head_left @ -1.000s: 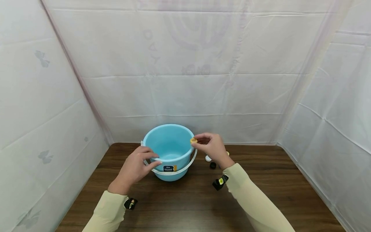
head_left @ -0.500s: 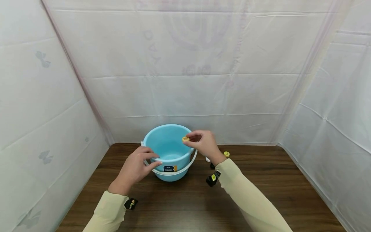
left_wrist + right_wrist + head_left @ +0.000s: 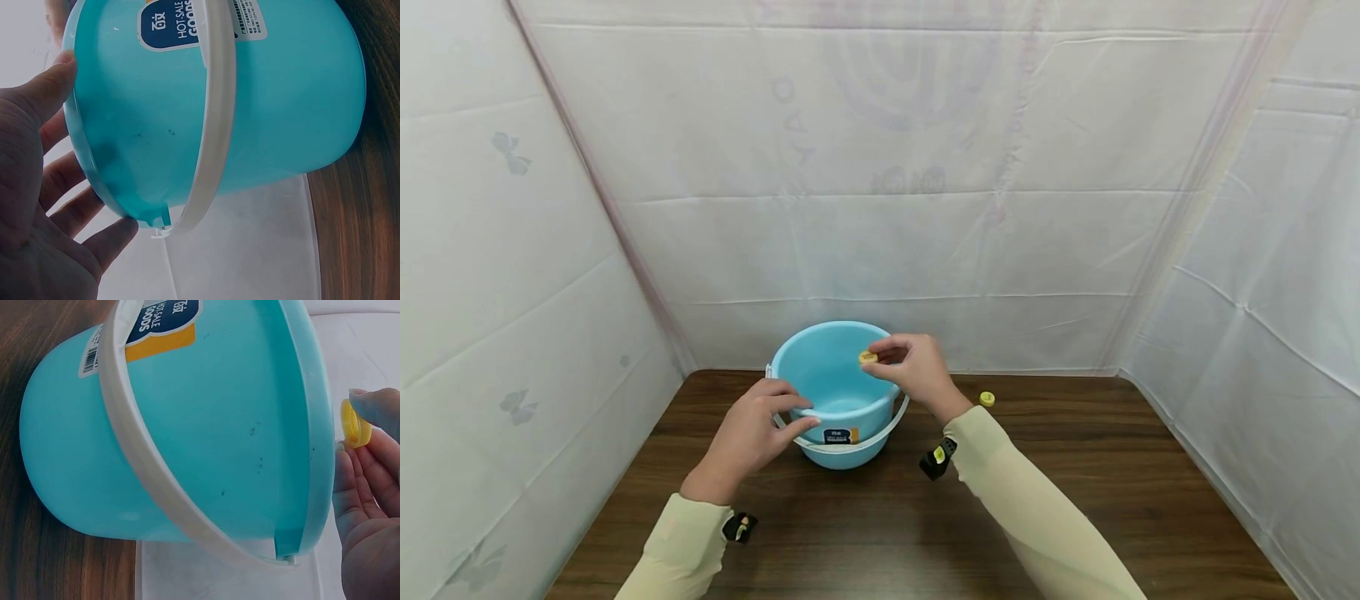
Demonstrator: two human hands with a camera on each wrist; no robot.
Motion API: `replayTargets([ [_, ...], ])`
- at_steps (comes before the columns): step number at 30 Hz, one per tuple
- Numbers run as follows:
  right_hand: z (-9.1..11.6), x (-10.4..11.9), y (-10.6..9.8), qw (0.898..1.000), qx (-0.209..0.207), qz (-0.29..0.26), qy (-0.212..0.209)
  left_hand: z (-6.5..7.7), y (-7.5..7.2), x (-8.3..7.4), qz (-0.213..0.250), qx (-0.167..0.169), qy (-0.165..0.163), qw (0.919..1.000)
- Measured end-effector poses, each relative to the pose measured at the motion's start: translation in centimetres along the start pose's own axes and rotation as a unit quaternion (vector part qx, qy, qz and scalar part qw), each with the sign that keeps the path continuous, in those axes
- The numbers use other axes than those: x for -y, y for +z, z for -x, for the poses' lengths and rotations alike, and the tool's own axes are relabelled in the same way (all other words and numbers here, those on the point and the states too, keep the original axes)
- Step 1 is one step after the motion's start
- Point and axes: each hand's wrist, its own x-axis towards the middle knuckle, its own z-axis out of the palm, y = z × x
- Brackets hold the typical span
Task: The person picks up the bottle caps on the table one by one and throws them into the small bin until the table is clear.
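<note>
A light-blue plastic bucket [image 3: 850,458] stands on the table, its white handle [image 3: 215,112] hanging down across the front. My left hand [image 3: 752,429] holds the near-left rim, thumb outside and fingers over the inner side; the left wrist view shows the thumb against the rim. Above the bucket's right side, my right hand [image 3: 917,371] pinches a yellow bottle cap [image 3: 355,424] between thumb and fingers. In the head view this cap overlaps the bucket's opening. The part of the inside that shows is bare blue plastic.
Another yellow cap [image 3: 987,399] lies on the brown wooden table [image 3: 1075,467], right of the bucket. White sheeting [image 3: 880,208] walls the table at the back and both sides. A camera [image 3: 934,462] is strapped to my right wrist.
My right hand has moved left with the yellow cap, from beside the bucket's rim to over its opening. The white and black caps are now hidden behind my right arm. My left hand stays put.
</note>
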Motion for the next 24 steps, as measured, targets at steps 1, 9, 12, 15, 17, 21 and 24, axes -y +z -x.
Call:
replayTargets([
  [1,-0.02,0.07,0.05,1.0,0.0,0.0,0.0,0.0,-0.02,0.0,0.0,0.0,-0.001,1.0],
  [9,-0.28,0.03,0.39,1.0,0.003,0.017,-0.005,0.02,-0.08,-0.04,0.006,0.004,-0.005,1.0],
  [12,-0.36,-0.09,0.43,1.0,0.006,0.026,-0.005,0.0,-0.07,-0.05,0.005,0.005,-0.004,1.0],
  [15,-0.42,-0.2,0.41,1.0,0.009,0.028,-0.006,-0.02,-0.08,-0.02,0.003,0.005,-0.004,1.0],
  [17,-0.44,-0.25,0.38,1.0,0.011,0.026,-0.007,-0.03,-0.07,-0.01,0.003,0.004,-0.003,1.0],
  [21,-0.39,-0.39,0.27,1.0,0.014,0.022,-0.007,-0.02,-0.06,0.07,0.002,0.002,0.002,1.0],
  [24,-0.33,-0.59,0.18,1.0,0.014,0.019,-0.008,0.01,-0.06,0.14,0.001,0.001,0.005,1.0],
])
